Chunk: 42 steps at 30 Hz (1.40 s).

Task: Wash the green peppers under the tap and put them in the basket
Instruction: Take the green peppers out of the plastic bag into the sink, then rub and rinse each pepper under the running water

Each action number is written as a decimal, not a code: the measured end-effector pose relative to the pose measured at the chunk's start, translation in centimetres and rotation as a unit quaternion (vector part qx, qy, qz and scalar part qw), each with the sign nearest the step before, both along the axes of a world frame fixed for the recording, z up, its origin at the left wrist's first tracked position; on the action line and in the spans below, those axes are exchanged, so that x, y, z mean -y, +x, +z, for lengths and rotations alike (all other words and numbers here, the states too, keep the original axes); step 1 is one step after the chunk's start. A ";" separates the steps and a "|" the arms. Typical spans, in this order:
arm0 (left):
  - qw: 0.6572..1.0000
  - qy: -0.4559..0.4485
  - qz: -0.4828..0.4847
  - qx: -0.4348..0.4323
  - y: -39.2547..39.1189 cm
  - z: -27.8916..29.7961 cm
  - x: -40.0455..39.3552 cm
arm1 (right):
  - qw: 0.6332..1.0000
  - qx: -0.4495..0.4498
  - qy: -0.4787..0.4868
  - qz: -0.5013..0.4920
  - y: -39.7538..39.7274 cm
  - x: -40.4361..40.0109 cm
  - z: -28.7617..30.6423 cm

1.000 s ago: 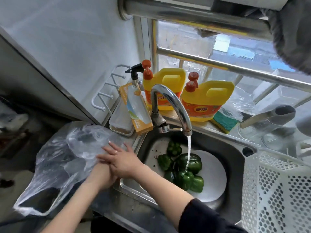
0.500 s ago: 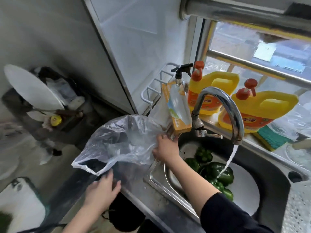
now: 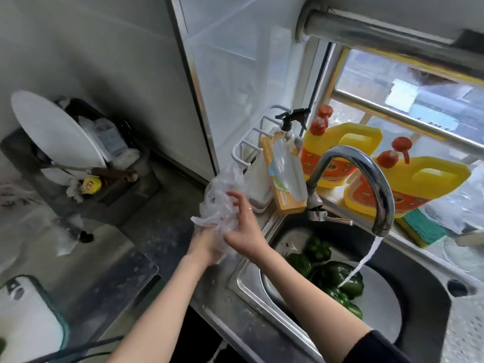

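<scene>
Several green peppers point(image 3: 337, 279) lie in the steel sink point(image 3: 419, 273) on a white plate, and water from the curved tap point(image 3: 366, 176) runs onto them. Left of the sink, over the counter, both my hands crumple a clear plastic bag point(image 3: 220, 197). My left hand point(image 3: 203, 244) grips the bag from below. From the right, my right hand point(image 3: 242, 226) presses against the bag with curled fingers. A corner of the white perforated basket point(image 3: 463, 334) shows at the lower right edge.
Two yellow detergent jugs point(image 3: 408, 184), a spray bottle point(image 3: 288, 127), an orange box point(image 3: 282, 179) and a green sponge point(image 3: 424, 226) stand behind the tap on the sill. A white rack point(image 3: 251, 153) sits by the wall. A bin with rubbish point(image 3: 78, 153) is at the left, below.
The plastic bag, spread wide before, is now bunched small between both hands. My left hand rose from the counter edge to join the right. The camera view shifted left.
</scene>
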<state>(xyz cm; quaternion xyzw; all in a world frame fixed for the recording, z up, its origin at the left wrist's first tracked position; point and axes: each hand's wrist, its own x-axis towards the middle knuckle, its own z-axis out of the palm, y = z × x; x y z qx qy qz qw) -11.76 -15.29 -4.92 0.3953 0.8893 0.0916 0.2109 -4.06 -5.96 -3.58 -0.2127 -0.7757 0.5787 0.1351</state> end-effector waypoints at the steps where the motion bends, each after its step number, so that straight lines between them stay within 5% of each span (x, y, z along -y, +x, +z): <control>1: 1.000 -0.013 -0.016 -0.004 -0.4 -0.3 -0.5 | 0.999 -0.007 0.044 0.023 0.0 -0.1 0.1; 5: 0.995 -0.059 0.040 0.066 -1.6 -1.7 -1.3 | 0.926 0.124 0.313 0.172 -0.9 -1.0 -2.0; 8: 0.999 -0.039 0.020 0.021 -1.4 -1.1 0.3 | 0.843 0.334 0.371 0.200 -1.3 -2.2 -4.1; 10: 0.996 0.052 0.060 -0.043 -0.8 -0.6 2.0 | 0.818 0.389 0.364 0.219 -1.2 -2.7 -4.8; 13: 0.986 0.099 0.006 -0.131 1.1 -0.5 3.8 | 0.921 0.304 0.195 0.146 -1.1 -2.7 -4.6; 16: 0.977 -0.023 -0.148 -0.154 2.1 -2.9 4.4 | 0.982 0.158 -0.078 -0.063 0.2 -2.9 -2.1; 20: 0.971 -0.063 -0.112 -0.203 0.8 -3.4 4.1 | 0.893 0.059 -0.338 -0.291 5.0 -5.7 0.7; 24: 0.982 0.032 -0.034 -0.180 0.7 -1.8 3.3 | 0.796 0.075 -0.456 -0.391 10.9 -9.4 1.6; 30: 0.976 0.203 -0.017 -0.080 3.2 -0.6 4.2 | 0.689 -0.023 -0.531 -0.493 14.9 -11.3 2.3; 32: 0.961 0.270 0.029 -0.052 3.6 0.0 3.8 | 0.722 -0.005 -0.488 -0.490 15.9 -11.4 2.3; 37: 0.939 0.333 -0.023 -0.088 5.4 1.3 1.0 | 0.890 0.152 -0.174 -0.393 17.1 -11.3 1.7; 40: 0.938 0.325 -0.073 -0.093 6.8 0.8 -1.1 | 0.918 0.130 -0.228 -0.297 18.7 -11.5 1.0; 42: 0.940 0.314 -0.096 -0.091 7.9 0.1 -2.6 | 0.910 0.204 -0.256 -0.253 20.2 -11.5 -0.7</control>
